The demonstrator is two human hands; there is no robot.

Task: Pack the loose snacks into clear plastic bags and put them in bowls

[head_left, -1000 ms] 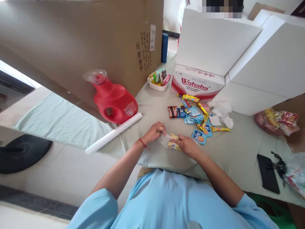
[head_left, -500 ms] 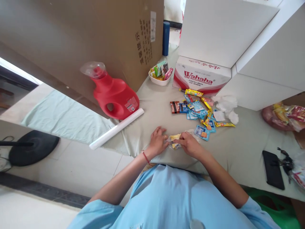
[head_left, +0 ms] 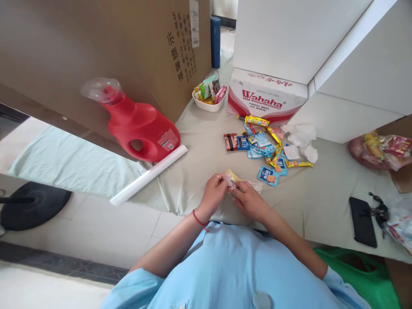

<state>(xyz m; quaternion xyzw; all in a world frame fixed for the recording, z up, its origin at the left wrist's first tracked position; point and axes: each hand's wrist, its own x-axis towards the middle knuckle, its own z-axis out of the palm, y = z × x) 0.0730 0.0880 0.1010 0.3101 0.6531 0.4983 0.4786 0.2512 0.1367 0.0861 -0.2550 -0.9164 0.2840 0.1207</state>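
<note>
L hand (head_left: pixel 214 191) near-closed, R hand (head_left: pixel 250 198) ditto — both pinching plastic pkg (head_left: pixel 231 177).

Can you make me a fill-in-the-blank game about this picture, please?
1. The left hand and right hand touch a clear wrapper; only the ____ wrist wears a bracelet.
2. The big red word on the water carton is ____.
3. The jug beside the white roll is coloured ____.
4. The phone is coloured ____.

Missing words: left; Wahaha; red; black.
</note>
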